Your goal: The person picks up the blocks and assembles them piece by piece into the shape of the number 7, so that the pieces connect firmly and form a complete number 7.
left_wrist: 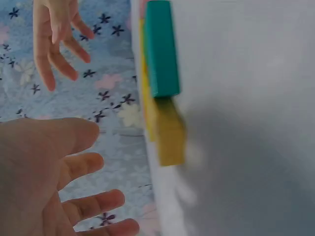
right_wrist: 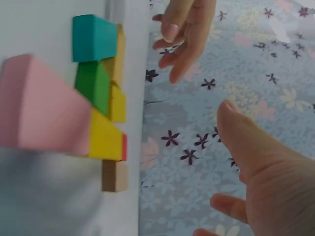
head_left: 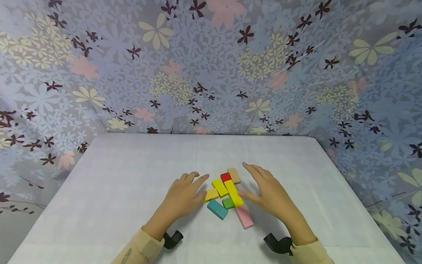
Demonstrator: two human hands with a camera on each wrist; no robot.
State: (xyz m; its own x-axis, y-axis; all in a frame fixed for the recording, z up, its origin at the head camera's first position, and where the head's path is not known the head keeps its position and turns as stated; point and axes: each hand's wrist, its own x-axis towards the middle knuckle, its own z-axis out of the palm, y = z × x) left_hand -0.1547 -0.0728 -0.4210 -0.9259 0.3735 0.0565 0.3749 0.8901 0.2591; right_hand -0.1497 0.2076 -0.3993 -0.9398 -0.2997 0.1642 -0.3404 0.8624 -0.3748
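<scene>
Colored wooden blocks lie in a loose cluster between the two hands. The left hand (head_left: 182, 196) hovers at the cluster's left side, fingers spread, nearest the orange-yellow block (head_left: 211, 195) and the teal block (head_left: 217, 209). On the other side is the right hand (head_left: 268, 192), also spread and holding nothing. Its thumb overlaps the edge of the long yellow block (head_left: 233, 193) in the head view. A shorter yellow block (head_left: 219, 187), a red block (head_left: 225, 177), a plain wood block (head_left: 234, 176), a green block (head_left: 228, 203) and a pink block (head_left: 244, 216) complete the group.
The blocks rest on a table with a white cloth (head_left: 138, 161). Behind and beside it hangs a floral curtain (head_left: 211, 66). Black wrist mounts (head_left: 278, 244) stick out inward from both sleeves, low over the table.
</scene>
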